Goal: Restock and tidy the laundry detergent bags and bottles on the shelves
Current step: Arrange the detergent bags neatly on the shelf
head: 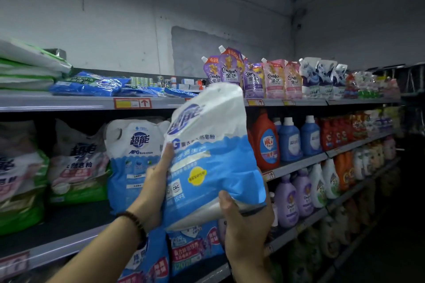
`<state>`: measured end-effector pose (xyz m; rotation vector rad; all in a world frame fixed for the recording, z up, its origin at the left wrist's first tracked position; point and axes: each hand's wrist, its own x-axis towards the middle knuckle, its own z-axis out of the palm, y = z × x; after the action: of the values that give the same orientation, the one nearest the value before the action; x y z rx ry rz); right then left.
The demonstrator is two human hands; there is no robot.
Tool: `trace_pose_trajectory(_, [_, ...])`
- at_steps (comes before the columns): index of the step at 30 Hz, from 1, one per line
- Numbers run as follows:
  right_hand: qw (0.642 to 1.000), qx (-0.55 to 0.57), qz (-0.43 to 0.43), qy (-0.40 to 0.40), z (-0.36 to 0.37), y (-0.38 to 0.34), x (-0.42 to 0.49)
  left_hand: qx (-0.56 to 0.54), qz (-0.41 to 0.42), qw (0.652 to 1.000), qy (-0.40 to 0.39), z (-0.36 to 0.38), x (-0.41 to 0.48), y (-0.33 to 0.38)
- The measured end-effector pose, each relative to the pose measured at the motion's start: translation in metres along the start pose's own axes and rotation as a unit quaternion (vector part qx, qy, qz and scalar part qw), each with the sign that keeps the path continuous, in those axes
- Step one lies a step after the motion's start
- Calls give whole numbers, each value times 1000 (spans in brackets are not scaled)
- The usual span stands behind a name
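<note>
While both hands are carrying it in mid-air, the bag (207,156) is hanging in front of the middle shelf (57,253), not yet resting on it. The left hand (156,184) is clamping the bag's left edge, fingers wrapping behind and thumb pressing on the front; the right hand (243,223) is cupping the bottom right corner, thumb pinching the film. Now the worry: the bag is looking soft and its white top is folding over, so the powder is probably shifting inside. If it is sliding to one side, the slick film could be slipping out of the left hand's edge grip, dumping the whole weight on the right hand. Just behind, a twin bag (135,163) is standing upright on the shelf, and a red bottle (266,142) is standing just past the held bag's right edge. The gap between them is hiding behind the bag, so I cannot tell whether it is wide enough. Pushing in crooked could be toppling the twin or knocking the red bottle into the blue bottles (289,140). Farther up, pouches (230,71) are leaning on the top shelf (69,104); lifting the floppy top too high could be brushing them off.
</note>
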<state>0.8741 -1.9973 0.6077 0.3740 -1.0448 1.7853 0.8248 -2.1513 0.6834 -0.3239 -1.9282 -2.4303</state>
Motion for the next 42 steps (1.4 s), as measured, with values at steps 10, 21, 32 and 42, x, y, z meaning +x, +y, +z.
trace_pose_trajectory(10, [973, 155, 159, -64, -18, 23, 34, -125, -65, 985, -102, -9, 0, -30])
trace_pose_trajectory(21, [891, -150, 337, -265, -67, 48, 141, -37, 32, 998, -28, -3, 48, -42])
trace_pose_trajectory(32, [897, -196, 322, -233, -46, 153, 210, 100, 87, 991, -22, -6, 156, -60])
trace_pose_trajectory(42, [885, -309, 241, -250, -18, 267, 246, 253, 203, 942, 83, -12, 261, -109])
